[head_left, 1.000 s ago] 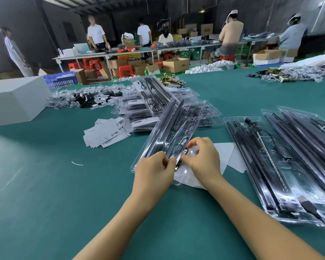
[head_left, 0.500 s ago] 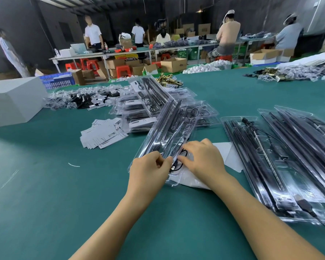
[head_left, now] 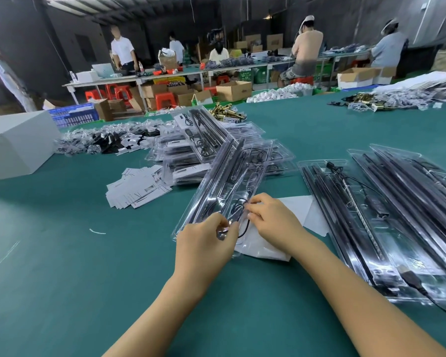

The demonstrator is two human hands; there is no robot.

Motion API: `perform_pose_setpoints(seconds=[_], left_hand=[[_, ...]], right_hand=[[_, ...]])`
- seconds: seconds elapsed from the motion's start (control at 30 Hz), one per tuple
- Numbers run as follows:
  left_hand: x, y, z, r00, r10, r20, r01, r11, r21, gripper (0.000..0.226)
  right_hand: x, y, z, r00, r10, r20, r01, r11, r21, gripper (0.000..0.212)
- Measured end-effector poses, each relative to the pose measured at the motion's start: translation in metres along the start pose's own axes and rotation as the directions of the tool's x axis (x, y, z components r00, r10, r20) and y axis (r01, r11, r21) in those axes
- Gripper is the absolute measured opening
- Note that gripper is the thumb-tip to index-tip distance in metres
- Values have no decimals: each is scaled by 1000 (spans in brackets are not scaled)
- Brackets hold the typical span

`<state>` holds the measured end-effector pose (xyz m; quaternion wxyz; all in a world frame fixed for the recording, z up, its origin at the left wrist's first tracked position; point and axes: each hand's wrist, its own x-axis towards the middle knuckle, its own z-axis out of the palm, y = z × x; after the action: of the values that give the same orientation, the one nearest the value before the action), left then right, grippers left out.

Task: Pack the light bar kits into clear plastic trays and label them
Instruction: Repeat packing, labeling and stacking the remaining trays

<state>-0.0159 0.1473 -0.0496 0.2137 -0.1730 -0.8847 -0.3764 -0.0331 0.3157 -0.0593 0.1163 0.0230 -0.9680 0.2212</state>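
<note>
The clear plastic tray (head_left: 232, 181) I am working on lies at the middle of the frame on the green table (head_left: 62, 266), running from my hands up toward the upper right, with black light bars (head_left: 216, 181) seated lengthwise in it. Its near end rests on a white sheet (head_left: 299, 210). A thin black cable (head_left: 243, 228) loops at that near end. My left hand (head_left: 204, 246) has its fingers curled, thumb and forefinger pinching a small shiny piece at the cable's end (I cannot make out what it is). My right hand (head_left: 271, 220) pinches the cable loop just above, fingertips bent down onto the tray.

Right of centre lie more filled trays (head_left: 386, 215), side by side, one with a plug and lead trailing off at the lower right. Behind my tray sits a heap of packed trays (head_left: 191, 153), and left of it a loose pile of white label cards (head_left: 137, 189). A white box (head_left: 16, 143) stands at the left edge. In the upper part of the frame, people work at a long bench among cardboard cartons and red stools.
</note>
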Motion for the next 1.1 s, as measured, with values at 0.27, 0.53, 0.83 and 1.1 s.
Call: perform_pose_setpoints(seconds=[0.27, 0.53, 0.83, 1.1], left_hand=[[-2, -3, 1, 979, 156, 128, -177, 968, 176, 28], [-2, 0, 2, 944, 176, 278, -263, 911, 317, 37], [0, -3, -5, 951, 213, 226, -280, 903, 325, 29], [9, -23, -15, 943, 277, 186, -311, 931, 191, 30]], right_hand=[[1, -3, -11, 921, 384, 70, -321, 642, 697, 31], [0, 0, -41, 699, 694, 175, -360, 130, 924, 27], [-5, 16, -52, 723, 669, 172, -483, 312, 818, 15], [-9, 0, -42, 868, 452, -206, -313, 819, 482, 16]])
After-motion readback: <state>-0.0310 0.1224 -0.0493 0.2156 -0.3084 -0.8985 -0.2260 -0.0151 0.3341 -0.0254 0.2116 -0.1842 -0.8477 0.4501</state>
